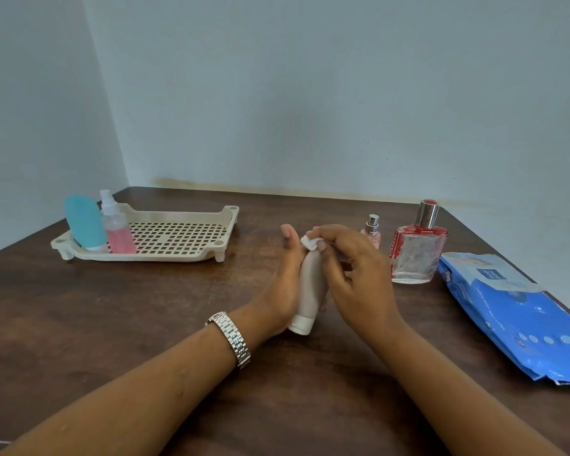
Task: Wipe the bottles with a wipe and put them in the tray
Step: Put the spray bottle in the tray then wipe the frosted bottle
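My left hand point(285, 284) grips a pale pink tube bottle point(310, 284) with a white cap pointing down, held over the middle of the table. My right hand point(352, 274) pinches a small white wipe point(310, 242) against the bottle's upper end. A cream perforated tray point(178, 236) stands at the back left; a teal bottle point(84, 222) and a pink spray bottle point(117, 227) stand in its left end. To the right, on the table, stand a small pink spray bottle point(372, 230) and a clear glass perfume bottle point(417, 251) with red trim.
A blue wet-wipes pack point(514, 311) lies at the table's right edge. The dark wooden table point(145, 324) sits in a corner, with walls behind and to the left. A metal watch point(232, 337) is on my left wrist.
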